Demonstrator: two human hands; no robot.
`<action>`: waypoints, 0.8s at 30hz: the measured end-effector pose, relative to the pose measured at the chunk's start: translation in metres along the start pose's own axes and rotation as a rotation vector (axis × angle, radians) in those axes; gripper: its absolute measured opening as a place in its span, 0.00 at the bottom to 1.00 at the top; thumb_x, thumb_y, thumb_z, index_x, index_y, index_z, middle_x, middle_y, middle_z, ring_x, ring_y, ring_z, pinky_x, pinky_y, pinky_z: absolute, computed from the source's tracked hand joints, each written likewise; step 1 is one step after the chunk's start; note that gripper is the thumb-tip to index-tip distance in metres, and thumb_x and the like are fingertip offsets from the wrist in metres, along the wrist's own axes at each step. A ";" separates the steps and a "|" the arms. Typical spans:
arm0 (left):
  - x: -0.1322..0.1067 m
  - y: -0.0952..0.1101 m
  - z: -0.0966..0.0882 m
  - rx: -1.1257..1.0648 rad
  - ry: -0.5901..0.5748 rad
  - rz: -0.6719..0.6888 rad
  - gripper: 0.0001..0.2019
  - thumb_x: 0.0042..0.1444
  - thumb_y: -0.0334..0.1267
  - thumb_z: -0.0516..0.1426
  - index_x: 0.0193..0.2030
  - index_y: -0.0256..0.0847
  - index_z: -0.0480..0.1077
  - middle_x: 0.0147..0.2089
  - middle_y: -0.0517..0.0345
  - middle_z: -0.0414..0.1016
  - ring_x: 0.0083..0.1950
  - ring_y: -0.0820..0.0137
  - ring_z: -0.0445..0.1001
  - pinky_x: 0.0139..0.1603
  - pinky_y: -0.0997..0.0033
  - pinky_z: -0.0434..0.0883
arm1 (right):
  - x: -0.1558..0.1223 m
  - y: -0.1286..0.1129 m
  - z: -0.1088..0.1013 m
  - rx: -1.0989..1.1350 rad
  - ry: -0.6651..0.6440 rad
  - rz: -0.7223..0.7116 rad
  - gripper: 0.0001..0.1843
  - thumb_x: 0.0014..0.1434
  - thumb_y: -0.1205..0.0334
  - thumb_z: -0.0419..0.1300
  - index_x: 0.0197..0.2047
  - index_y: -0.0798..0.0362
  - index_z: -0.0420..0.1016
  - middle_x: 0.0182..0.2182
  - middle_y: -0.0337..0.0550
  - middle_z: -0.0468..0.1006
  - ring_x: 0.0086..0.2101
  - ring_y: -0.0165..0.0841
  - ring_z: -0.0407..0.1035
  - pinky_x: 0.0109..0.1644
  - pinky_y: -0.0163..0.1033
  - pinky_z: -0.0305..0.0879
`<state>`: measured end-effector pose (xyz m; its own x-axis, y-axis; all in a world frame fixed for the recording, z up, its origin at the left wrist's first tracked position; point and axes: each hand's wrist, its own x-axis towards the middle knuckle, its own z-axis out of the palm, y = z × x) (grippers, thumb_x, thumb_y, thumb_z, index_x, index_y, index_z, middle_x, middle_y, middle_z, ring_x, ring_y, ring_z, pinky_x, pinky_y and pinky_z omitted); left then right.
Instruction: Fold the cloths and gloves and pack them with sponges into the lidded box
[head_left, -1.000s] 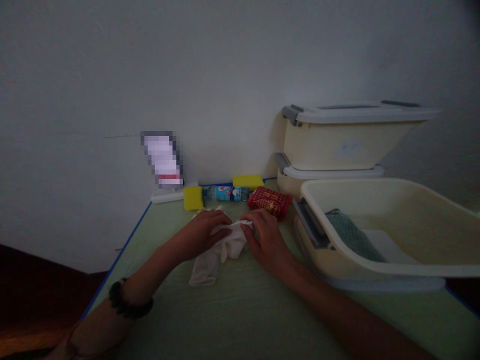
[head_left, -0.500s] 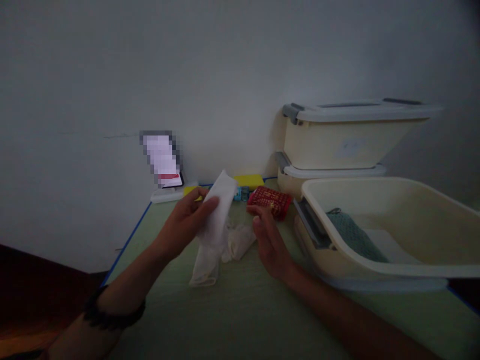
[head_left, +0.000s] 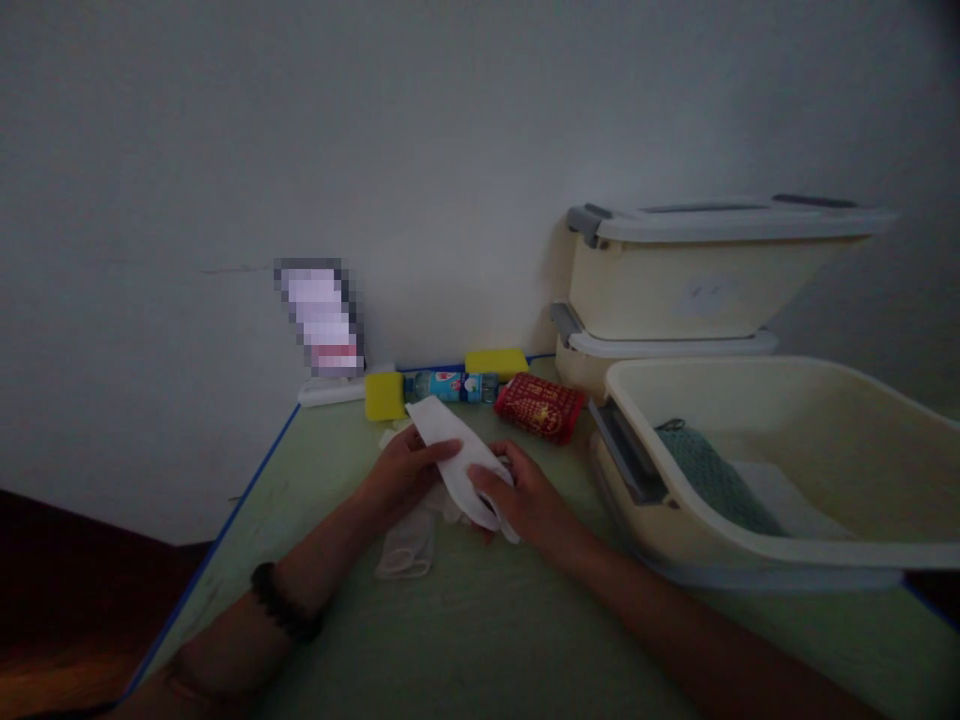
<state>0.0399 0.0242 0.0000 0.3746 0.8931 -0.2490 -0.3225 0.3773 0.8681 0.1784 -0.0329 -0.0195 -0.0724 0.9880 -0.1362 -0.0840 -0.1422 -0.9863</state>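
Observation:
Both my hands meet over the middle of the green table. My left hand pinches the upper part of a white cloth piece, thumb on top. My right hand grips the lower end of the same white piece, fingers curled round it. A second white glove-like cloth lies flat on the table just below my left hand.
Along the wall stand two yellow sponges, a lying water bottle, a red patterned pouch and a propped phone. At right, an open cream bin holds a teal cloth; lidded bins are stacked behind.
My left hand lifted one white piece up off the table, then brought it back down. My right hand let go briefly and now grips its lower end.

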 end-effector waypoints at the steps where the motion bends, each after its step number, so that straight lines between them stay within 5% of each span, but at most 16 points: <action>1: -0.001 0.001 -0.001 0.003 -0.003 -0.007 0.11 0.40 0.25 0.62 0.33 0.33 0.67 0.30 0.53 0.74 0.30 0.69 0.73 0.34 0.69 0.70 | -0.001 0.000 0.000 -0.013 -0.011 -0.011 0.14 0.52 0.52 0.54 0.36 0.52 0.59 0.25 0.34 0.67 0.17 0.25 0.63 0.15 0.31 0.59; 6: -0.005 0.003 -0.001 0.041 -0.006 -0.060 0.12 0.40 0.28 0.63 0.34 0.34 0.68 0.28 0.56 0.73 0.30 0.69 0.72 0.32 0.70 0.69 | -0.005 -0.002 0.001 -0.194 -0.021 -0.153 0.10 0.53 0.55 0.55 0.34 0.54 0.63 0.24 0.35 0.65 0.23 0.25 0.63 0.22 0.30 0.61; 14: -0.003 -0.004 -0.005 -0.083 -0.065 0.036 0.11 0.43 0.29 0.62 0.34 0.38 0.67 0.30 0.60 0.71 0.32 0.72 0.71 0.35 0.73 0.68 | -0.011 -0.009 0.003 -0.178 -0.049 -0.050 0.08 0.48 0.66 0.54 0.34 0.53 0.61 0.26 0.36 0.64 0.21 0.25 0.61 0.18 0.29 0.61; 21: -0.004 0.005 -0.003 -0.246 0.001 0.085 0.09 0.47 0.25 0.58 0.36 0.37 0.69 0.30 0.60 0.72 0.32 0.73 0.71 0.37 0.74 0.69 | -0.010 -0.007 0.001 -0.061 -0.176 -0.118 0.12 0.55 0.53 0.51 0.31 0.54 0.62 0.23 0.35 0.65 0.21 0.25 0.62 0.21 0.30 0.59; 24: -0.003 0.007 -0.002 -0.297 0.030 0.107 0.08 0.51 0.24 0.54 0.37 0.36 0.69 0.30 0.59 0.73 0.31 0.74 0.72 0.36 0.74 0.71 | -0.008 -0.005 0.000 0.014 -0.196 -0.132 0.11 0.56 0.56 0.46 0.27 0.53 0.60 0.19 0.33 0.63 0.18 0.25 0.60 0.18 0.30 0.57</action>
<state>0.0350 0.0249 0.0053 0.3004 0.9368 -0.1794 -0.6002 0.3318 0.7278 0.1793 -0.0404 -0.0137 -0.2517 0.9677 0.0162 -0.1196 -0.0145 -0.9927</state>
